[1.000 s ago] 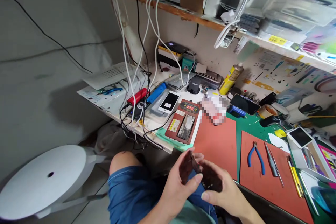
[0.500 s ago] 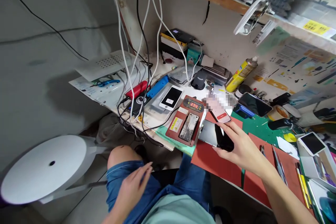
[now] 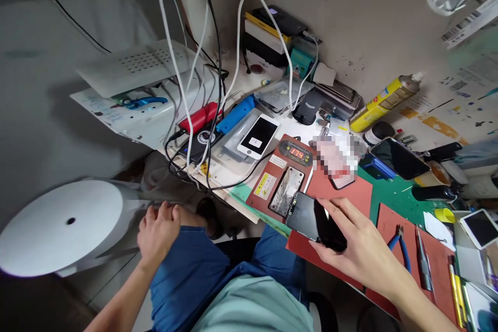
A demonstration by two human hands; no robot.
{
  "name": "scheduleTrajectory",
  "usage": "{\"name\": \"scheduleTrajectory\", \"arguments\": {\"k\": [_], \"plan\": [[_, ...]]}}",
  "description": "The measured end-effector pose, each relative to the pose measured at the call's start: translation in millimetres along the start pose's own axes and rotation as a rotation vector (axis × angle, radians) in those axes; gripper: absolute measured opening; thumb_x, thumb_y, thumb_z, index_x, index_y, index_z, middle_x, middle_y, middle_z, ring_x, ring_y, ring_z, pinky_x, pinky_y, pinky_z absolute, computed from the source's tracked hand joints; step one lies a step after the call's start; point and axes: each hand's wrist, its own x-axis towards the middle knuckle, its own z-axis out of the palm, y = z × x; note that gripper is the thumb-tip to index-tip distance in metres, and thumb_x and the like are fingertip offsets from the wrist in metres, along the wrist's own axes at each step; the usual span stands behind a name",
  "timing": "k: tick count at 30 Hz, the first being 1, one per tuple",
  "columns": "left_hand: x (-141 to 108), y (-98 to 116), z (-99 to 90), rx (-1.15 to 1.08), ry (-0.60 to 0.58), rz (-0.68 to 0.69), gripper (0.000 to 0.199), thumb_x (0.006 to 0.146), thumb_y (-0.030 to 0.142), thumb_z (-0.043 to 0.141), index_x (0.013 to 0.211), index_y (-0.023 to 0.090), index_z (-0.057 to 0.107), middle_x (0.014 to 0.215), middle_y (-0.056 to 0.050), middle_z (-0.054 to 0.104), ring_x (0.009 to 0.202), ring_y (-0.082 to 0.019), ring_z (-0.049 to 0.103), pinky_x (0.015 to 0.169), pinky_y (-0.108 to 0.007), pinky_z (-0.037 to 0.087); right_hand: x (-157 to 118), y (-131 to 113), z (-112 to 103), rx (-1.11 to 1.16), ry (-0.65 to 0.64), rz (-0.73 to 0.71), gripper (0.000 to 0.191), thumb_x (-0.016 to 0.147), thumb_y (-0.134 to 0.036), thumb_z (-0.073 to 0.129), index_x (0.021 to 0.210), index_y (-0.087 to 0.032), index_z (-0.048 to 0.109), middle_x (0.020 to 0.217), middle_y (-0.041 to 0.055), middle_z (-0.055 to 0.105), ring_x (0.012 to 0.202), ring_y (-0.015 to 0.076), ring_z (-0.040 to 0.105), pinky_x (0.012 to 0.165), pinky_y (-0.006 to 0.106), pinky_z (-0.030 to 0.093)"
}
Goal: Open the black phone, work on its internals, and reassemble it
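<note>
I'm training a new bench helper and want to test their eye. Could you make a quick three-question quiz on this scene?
1. Which hand holds the dark glossy panel?
2. True or false: the left hand is gripping the yellow can.
3. Fill in the blank: the pliers on the reddish mat have ___ handles.

Key:
1. The right hand.
2. False; it is down by the person's knee.
3. Blue.

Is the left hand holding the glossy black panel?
No, the right hand holds the glossy black panel, while the left hand rests at the knee.
</note>
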Motion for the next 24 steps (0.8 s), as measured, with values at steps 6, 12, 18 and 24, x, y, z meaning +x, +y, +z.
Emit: {"name": "scheduleTrajectory", "arguments": {"k": [6,12,18,24], "plan": [[0,3,-0.4,0.015,0.088,-0.026,0.073,0.110,0.058,0.029,0.163,0.014,0.051,0.166,-0.028,0.048,0.148,-0.049,0.052,0.122,-0.064,0.043,0,0,0,-0.012,-0.008,-0.004,0.062,0.099,-0.044,0.072,0.155,-0.023,0.054,0.123,0.0142,0.067,0.104,0.0296,0.075,0.082,0.042,0.069],[0,14,1.8,0.035,0.121,-0.029,0.069,0.110,0.057,0.031,0.159,0.015,0.056,0.161,-0.027,0.053,0.141,-0.050,0.058,0.116,-0.065,0.048,-2,1,2,-0.012,-0.007,-0.007,0.065,0.099,-0.042,0.071,0.158,-0.023,0.052,0.129,0.0162,0.066,0.109,0.0314,0.075,0.086,0.044,0.070],[0,20,2.9,0.054,0.121,-0.014,0.065,0.110,0.052,0.035,0.157,0.013,0.058,0.157,-0.027,0.057,0.136,-0.051,0.061,0.111,-0.066,0.051,-3,3,2,-0.017,-0.019,-0.011,0.063,0.098,-0.042,0.072,0.156,-0.022,0.053,0.126,0.0158,0.065,0.107,0.0318,0.074,0.085,0.046,0.070],[-1,24,3.8,0.078,0.140,-0.032,0.066,0.110,0.054,0.033,0.155,0.015,0.060,0.154,-0.028,0.059,0.132,-0.049,0.063,0.109,-0.064,0.052,-3,5,2,-0.008,-0.030,-0.009,0.066,0.099,-0.041,0.072,0.159,-0.023,0.051,0.127,0.0157,0.065,0.108,0.0320,0.073,0.085,0.046,0.070]]}}
